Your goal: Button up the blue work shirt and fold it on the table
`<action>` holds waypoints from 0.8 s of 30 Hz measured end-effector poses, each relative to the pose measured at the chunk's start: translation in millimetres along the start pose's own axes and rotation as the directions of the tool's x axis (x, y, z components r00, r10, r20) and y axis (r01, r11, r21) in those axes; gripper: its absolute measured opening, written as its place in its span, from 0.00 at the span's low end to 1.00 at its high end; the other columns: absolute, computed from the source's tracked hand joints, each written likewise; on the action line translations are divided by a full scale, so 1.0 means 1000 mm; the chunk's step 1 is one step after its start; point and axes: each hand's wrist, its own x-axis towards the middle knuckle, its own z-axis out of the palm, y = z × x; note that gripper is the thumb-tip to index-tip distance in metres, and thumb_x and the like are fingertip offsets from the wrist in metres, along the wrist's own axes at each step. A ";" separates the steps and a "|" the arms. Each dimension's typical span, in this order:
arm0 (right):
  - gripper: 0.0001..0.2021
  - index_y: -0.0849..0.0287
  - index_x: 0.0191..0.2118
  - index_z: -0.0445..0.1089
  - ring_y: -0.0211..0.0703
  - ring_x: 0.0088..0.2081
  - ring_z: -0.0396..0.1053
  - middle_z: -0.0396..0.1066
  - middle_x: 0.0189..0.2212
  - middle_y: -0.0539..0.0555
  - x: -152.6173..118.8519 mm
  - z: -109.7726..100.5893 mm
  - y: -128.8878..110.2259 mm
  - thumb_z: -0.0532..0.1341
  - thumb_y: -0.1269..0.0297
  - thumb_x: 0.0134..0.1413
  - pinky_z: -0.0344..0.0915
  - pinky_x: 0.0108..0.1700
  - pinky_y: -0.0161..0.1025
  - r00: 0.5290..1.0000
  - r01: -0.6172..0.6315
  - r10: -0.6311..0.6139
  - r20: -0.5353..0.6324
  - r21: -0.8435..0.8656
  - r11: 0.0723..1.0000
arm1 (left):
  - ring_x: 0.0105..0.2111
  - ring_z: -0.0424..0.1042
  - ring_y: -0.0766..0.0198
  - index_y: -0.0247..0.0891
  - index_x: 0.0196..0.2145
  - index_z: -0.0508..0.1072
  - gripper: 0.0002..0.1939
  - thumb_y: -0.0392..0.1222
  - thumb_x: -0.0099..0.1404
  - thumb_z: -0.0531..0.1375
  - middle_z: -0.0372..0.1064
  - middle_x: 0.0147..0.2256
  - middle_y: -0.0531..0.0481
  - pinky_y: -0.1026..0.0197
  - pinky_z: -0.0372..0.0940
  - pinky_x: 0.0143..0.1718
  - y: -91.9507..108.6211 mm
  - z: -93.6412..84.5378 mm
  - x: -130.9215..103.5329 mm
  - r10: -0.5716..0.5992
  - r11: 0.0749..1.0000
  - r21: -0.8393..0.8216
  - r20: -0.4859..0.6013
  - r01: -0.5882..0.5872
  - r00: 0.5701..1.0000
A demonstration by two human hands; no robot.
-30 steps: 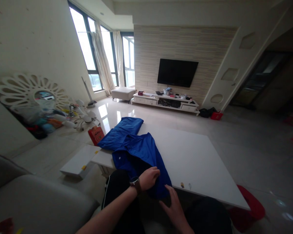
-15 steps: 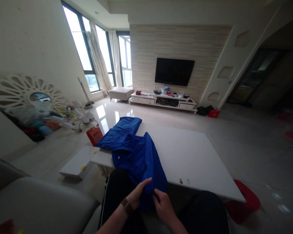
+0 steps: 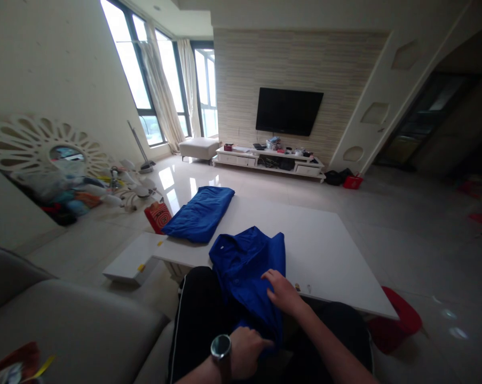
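Observation:
A blue shirt [image 3: 244, 266] with a collar and a small white label lies partly on the white table [image 3: 316, 245] and hangs over its near edge between my knees. My left hand [image 3: 246, 349], wearing a round watch [image 3: 221, 346] on the wrist, is at the shirt's lower end, its fingers curled on the cloth and partly hidden. My right hand [image 3: 283, 292] rests over the shirt's right side, fingers loosely stretched out and touching the fabric. Farther left on the table lies another blue piece of cloth [image 3: 200, 213], folded flat.
A grey sofa [image 3: 96, 320] is at my left, beside a low white box-like piece [image 3: 132, 258]. A red patterned bag [image 3: 157, 216] stands behind the table's left corner. One red stool-like object [image 3: 401, 320] is under the right edge. The TV cabinet [image 3: 241, 158] stands across the room.
The shirt has shifted right and now lies apart from the folded cloth. My left hand has turned over and moved down; my right hand has moved up and its fingers have opened on the shirt.

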 end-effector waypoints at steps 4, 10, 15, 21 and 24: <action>0.45 0.43 0.66 0.61 0.55 0.71 0.51 0.60 0.69 0.51 0.027 0.050 0.008 0.57 0.84 0.41 0.56 0.64 0.58 0.892 0.354 -0.284 0.351 -0.154 0.922 | 0.35 0.79 0.44 0.47 0.42 0.81 0.15 0.37 0.60 0.58 0.80 0.35 0.40 0.48 0.71 0.35 0.001 0.017 -0.007 0.015 0.985 0.169 0.061 -0.025 0.998; 0.19 0.52 0.33 0.77 0.59 0.63 0.63 0.78 0.51 0.51 0.028 0.118 0.009 0.69 0.81 0.31 0.55 0.63 0.61 0.677 0.571 -0.347 0.649 -0.165 0.804 | 0.36 0.80 0.43 0.49 0.44 0.81 0.16 0.41 0.67 0.54 0.80 0.38 0.39 0.47 0.72 0.33 -0.005 0.022 -0.020 -0.098 0.978 0.196 0.133 0.070 0.986; 0.09 0.57 0.30 0.76 0.52 0.46 0.71 0.76 0.29 0.56 0.030 0.050 0.024 0.65 0.75 0.39 0.57 0.60 0.55 0.786 0.570 -0.378 0.489 -0.336 0.749 | 0.41 0.79 0.38 0.53 0.62 0.69 0.26 0.40 0.69 0.52 0.76 0.50 0.37 0.43 0.72 0.37 -0.002 -0.015 -0.043 -0.250 0.965 0.103 0.115 0.239 0.961; 0.07 0.57 0.31 0.74 0.53 0.49 0.70 0.77 0.32 0.57 0.009 -0.112 0.033 0.61 0.74 0.47 0.53 0.58 0.55 0.959 0.277 -0.263 0.106 -0.542 0.793 | 0.48 0.75 0.50 0.46 0.54 0.74 0.24 0.30 0.61 0.56 0.74 0.49 0.43 0.51 0.66 0.51 -0.013 -0.074 -0.065 -0.367 0.920 0.026 -0.290 0.390 0.884; 0.08 0.56 0.26 0.73 0.52 0.53 0.69 0.77 0.36 0.55 -0.024 -0.178 0.027 0.60 0.72 0.53 0.50 0.60 0.58 0.966 0.192 -0.257 -0.029 -0.584 0.789 | 0.48 0.72 0.52 0.43 0.42 0.77 0.20 0.27 0.57 0.55 0.75 0.45 0.45 0.50 0.64 0.52 -0.015 -0.118 -0.071 -0.320 0.899 0.078 -0.554 0.430 0.769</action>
